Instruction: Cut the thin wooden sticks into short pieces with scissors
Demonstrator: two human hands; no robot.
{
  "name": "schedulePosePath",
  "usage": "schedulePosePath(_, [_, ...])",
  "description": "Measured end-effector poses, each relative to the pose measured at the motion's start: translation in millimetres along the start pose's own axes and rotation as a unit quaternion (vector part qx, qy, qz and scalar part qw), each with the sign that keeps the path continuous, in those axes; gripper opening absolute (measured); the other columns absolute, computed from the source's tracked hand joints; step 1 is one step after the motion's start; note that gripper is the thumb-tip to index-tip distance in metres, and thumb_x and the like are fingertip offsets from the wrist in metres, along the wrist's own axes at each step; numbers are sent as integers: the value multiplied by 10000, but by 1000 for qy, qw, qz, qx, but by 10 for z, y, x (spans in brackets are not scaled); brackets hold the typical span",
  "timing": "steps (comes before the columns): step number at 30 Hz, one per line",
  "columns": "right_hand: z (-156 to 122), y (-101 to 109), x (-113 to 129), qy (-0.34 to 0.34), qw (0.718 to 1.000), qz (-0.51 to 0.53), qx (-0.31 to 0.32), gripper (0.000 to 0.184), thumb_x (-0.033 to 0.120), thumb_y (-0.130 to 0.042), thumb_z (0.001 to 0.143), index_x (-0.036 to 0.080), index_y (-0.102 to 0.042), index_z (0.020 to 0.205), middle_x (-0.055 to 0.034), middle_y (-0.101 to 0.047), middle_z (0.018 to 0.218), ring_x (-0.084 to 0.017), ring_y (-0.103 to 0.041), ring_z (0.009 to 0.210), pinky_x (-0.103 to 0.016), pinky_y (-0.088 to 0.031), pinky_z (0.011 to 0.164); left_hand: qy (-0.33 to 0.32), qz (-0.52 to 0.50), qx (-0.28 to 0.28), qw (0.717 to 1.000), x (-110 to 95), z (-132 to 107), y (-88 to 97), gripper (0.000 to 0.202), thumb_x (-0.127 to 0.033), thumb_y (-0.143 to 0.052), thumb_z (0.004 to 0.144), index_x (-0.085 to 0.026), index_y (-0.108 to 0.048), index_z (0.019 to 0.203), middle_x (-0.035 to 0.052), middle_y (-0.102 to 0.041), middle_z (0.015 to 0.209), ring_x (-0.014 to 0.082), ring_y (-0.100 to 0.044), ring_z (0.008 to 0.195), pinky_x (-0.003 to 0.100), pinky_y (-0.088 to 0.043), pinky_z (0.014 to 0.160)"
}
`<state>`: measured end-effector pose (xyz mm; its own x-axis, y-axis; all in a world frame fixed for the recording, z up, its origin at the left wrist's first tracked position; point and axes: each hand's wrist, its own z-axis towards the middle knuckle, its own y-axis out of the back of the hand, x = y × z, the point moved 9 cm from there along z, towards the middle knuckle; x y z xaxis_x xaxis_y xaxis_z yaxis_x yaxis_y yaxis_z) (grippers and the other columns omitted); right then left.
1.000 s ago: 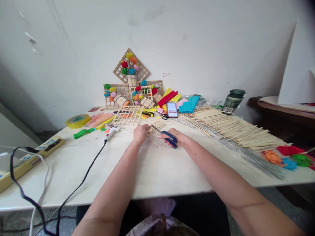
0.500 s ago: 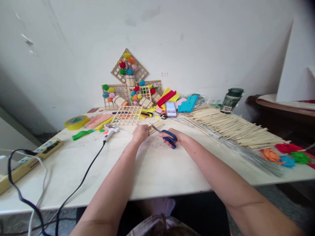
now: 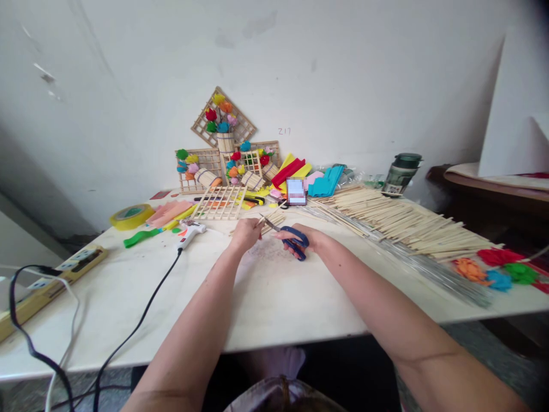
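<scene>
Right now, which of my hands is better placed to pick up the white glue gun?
Probably your left hand: it's nearer the glue gun, which lies on that side. Your right hand holds scissors and is farther away. I can't make out what's in the left's grip.

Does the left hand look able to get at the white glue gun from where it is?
Probably yes: the glue gun lies just left of the left hand, with mostly bare tabletop between. That hand seems occupied with a thin stick, though.

The scissors (image 3: 297, 232) in the right hand (image 3: 314, 239) have opened (the blue handles now spread wider).
</scene>
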<state>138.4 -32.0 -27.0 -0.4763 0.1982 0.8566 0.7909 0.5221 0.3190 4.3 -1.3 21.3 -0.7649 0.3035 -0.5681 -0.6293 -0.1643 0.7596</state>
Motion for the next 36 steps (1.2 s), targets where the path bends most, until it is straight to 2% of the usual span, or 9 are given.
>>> schedulePosePath(8, [19,-12,1,5,999,22,-38,401,496,-663,599,124,-514,599,18,-501,438,-78,-446,327,-199,-376,302,19,10,15,1000,95,15,2,391,-392,-392,758,-174,-528,464,5,-533,452,104,-455,450,226,-310,494])
schedulePosePath(17, [40,-17,-13,6,998,27,-61,374,444,-697,581,125,-501,587,29,-480,408,-67,-415,310,-187,-352,273,29,52,17,998,123,16,42,388,-362,-394,755,-164,-525,449,3,-485,427,105,-442,474,223,-305,518])
schedulePosePath(21, [51,-6,-24,9,998,23,-66,350,420,-693,600,128,-501,592,27,-482,409,-66,-415,312,-186,-360,280,38,64,19,997,199,32,26,373,-358,-402,756,-160,-553,478,7,-498,438,109,-454,495,221,-312,534])
schedulePosePath(30, [9,7,14,17,998,34,-55,346,413,-681,619,126,-496,561,27,-471,398,-65,-420,313,-180,-349,282,69,43,-8,997,268,52,53,290,-340,-421,756,-153,-573,596,21,-599,545,112,-493,543,215,-319,537])
schedulePosePath(36, [-3,4,27,35,999,30,-28,396,471,-681,593,129,-485,564,32,-473,408,-61,-411,300,-178,-319,271,47,36,-21,998,224,31,83,338,-351,-405,770,-157,-526,521,29,-592,519,105,-477,517,211,-315,528])
